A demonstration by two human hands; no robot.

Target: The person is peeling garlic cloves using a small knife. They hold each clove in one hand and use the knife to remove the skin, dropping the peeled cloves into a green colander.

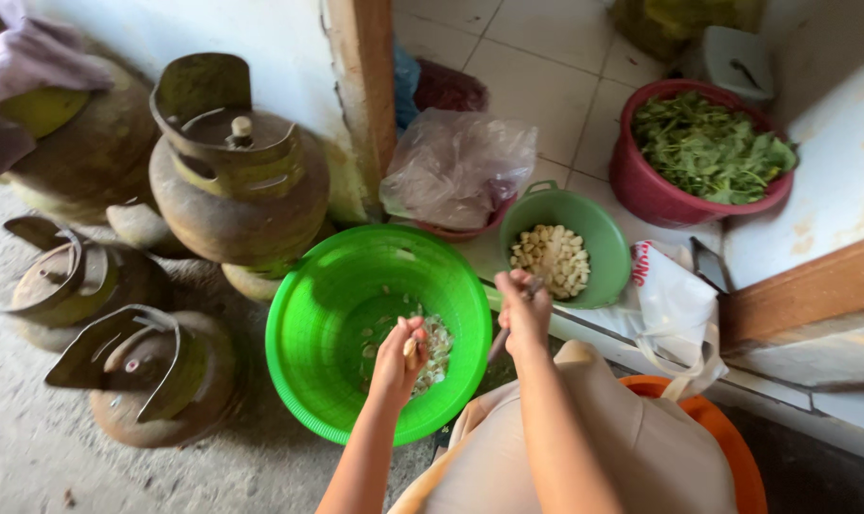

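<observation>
My left hand (398,357) is closed around a small pale clove-like piece, held over a bright green plastic basket (308,314) that holds a heap of thin pale peelings (435,347). My right hand (524,306) grips a small knife whose dark blade points down and left, just right of the basket's rim. Behind my right hand stands a smaller green bowl (603,238) with several peeled pale pieces (551,259) in it.
Several rusty green gas cylinders (237,181) stand at the left on the concrete floor. A red tub of leafy greens (708,148) sits at the back right. A crumpled plastic bag (456,167), a white bag (675,305) and an orange bowl rim (727,443) surround my lap.
</observation>
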